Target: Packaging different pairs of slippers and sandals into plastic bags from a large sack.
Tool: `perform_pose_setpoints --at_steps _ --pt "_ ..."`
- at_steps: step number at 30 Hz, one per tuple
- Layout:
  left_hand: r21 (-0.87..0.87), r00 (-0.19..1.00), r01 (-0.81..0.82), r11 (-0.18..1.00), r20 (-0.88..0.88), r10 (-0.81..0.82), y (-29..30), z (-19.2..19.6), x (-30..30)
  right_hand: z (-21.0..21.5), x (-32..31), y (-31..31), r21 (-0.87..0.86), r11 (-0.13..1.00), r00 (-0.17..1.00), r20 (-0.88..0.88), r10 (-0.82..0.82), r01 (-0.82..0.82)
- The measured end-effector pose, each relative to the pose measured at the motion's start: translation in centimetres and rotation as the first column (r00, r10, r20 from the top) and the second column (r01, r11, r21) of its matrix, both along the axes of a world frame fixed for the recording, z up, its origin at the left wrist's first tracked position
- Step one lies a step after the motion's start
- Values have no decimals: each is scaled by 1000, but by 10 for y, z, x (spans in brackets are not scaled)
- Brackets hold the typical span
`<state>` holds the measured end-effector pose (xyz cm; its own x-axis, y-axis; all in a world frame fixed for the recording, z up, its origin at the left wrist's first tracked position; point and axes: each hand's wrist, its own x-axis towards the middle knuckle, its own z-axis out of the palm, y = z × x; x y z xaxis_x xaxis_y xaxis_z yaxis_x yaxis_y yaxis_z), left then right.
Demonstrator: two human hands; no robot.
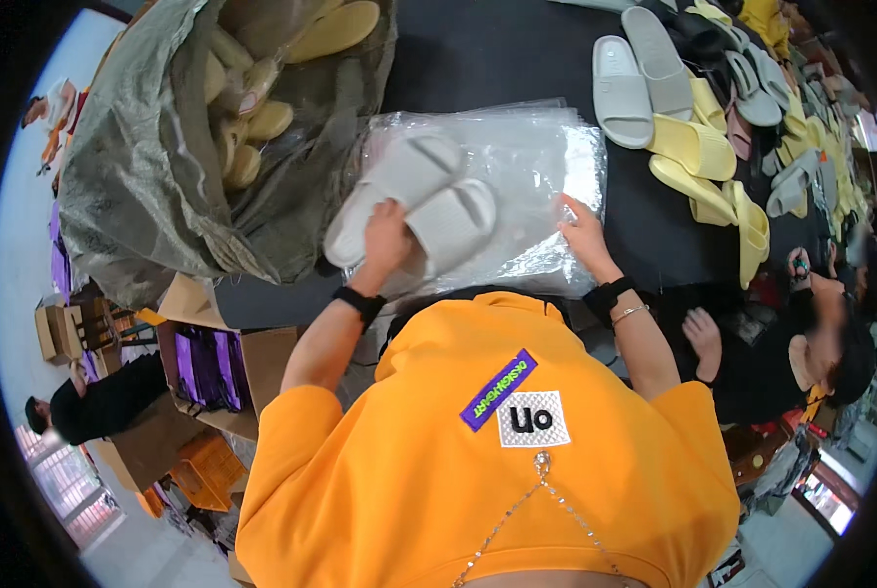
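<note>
A person in an orange top leans over a black table [487, 59], seen from above in the centre of the frame. The left hand [387, 240] rests flat on a pair of pale grey slides [414, 196], fingers spread over the heel of one of them rather than clamped around either. The slides lie side by side on a stack of clear plastic bags [546, 167] at the middle of the frame. The right hand [583, 235] presses on the near right part of that stack, fingers extended and apart, pinning the plastic (whether it pinches a single bag cannot be told). At upper left, a large grey-green sack [134, 186] gapes open, holding yellow slides [252, 118]. Along the upper right, grey and yellow slides [693, 147] lie in rows across the table. Another person's hand [703, 333] shows at the right edge, below the table.
</note>
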<state>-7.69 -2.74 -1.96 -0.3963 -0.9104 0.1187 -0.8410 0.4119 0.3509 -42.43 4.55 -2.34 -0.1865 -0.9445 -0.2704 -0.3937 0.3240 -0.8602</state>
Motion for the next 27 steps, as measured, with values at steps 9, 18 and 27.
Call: perform_pose_setpoints --at_steps 9,18,27 --pt "-137 988 61 989 -134 -79 -3 95 -6 36 -25 25 29 998 999 23 46 -47" --pt "-3 996 43 999 -83 -43 -59 52 -96 34 -21 13 34 995 992 84 89 -92" --pt "105 993 -61 993 -91 71 -71 27 -66 55 -4 -1 -240 875 543 -839 30 -419"
